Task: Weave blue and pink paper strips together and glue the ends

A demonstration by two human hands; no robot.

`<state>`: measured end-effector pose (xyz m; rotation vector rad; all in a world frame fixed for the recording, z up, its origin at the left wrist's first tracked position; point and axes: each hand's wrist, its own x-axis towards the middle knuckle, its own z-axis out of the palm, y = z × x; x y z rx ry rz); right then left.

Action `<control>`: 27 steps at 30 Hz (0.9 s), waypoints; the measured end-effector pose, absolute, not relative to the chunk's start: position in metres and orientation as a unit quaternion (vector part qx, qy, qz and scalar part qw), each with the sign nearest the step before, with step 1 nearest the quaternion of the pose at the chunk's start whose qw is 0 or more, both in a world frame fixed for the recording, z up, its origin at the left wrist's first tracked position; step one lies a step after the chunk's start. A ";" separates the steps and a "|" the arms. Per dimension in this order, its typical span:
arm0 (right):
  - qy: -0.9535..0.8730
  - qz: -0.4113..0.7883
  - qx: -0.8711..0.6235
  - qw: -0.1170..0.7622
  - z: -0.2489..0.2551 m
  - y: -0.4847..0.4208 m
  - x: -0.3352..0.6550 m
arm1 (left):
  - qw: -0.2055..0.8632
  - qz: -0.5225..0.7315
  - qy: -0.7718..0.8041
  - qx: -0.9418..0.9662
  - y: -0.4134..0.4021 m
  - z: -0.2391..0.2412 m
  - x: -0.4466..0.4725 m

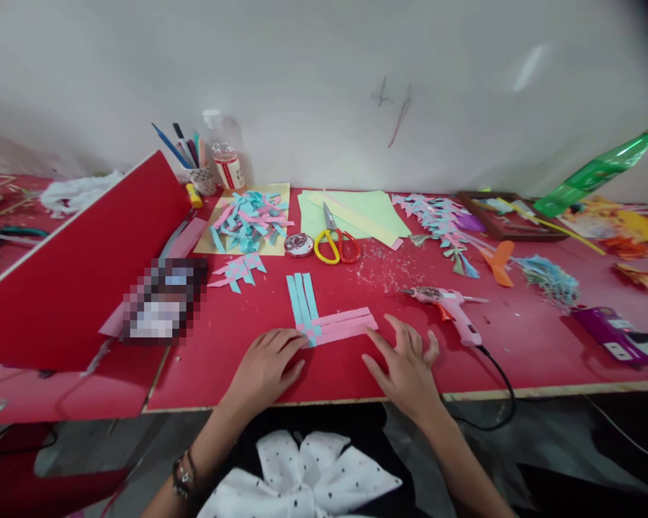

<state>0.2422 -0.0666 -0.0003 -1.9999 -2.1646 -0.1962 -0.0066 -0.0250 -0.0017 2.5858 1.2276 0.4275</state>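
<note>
Blue paper strips (302, 298) and pink paper strips (348, 324) lie on the red table, woven together at one corner into a small check. The blue strips point away from me and the pink ones run to the right. My left hand (267, 363) rests by the woven corner, its fingertips touching the paper's left edge, the fingers loosely spread. Over the right ends of the pink strips is my right hand (407, 360), fingers apart, one fingertip at the lowest strip. Neither hand grips anything. A finished woven piece (240, 271) lies farther back to the left.
Behind are scissors (335, 234), a round tin (299, 245), a pile of folded paper pieces (253, 219) and green paper sheets (378, 208). A corded glue gun (448, 306) lies right. A red board (86, 273) leans at left, beside a blurred phone-like object (167, 302).
</note>
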 end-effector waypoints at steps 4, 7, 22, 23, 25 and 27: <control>-0.721 -0.086 -0.682 0.093 -0.003 -0.065 0.252 | 0.123 0.144 0.422 0.887 -0.025 -0.001 -0.007; -0.706 -0.104 -0.693 0.101 -0.003 -0.065 0.255 | 0.124 0.142 0.421 0.887 -0.025 0.000 -0.007; -0.753 -0.019 -0.649 0.109 0.001 -0.064 0.235 | 0.098 0.112 0.511 0.847 -0.018 0.007 0.016; -0.747 -0.025 -0.655 0.110 0.000 -0.065 0.237 | 0.098 0.114 0.512 0.846 -0.018 0.007 0.017; -0.736 -0.041 -0.666 0.114 -0.002 -0.065 0.243 | 0.101 0.120 0.512 0.844 -0.017 0.007 0.017; -0.722 -0.062 -0.679 0.121 -0.003 -0.064 0.251 | 0.107 0.128 0.511 0.844 -0.016 0.006 0.016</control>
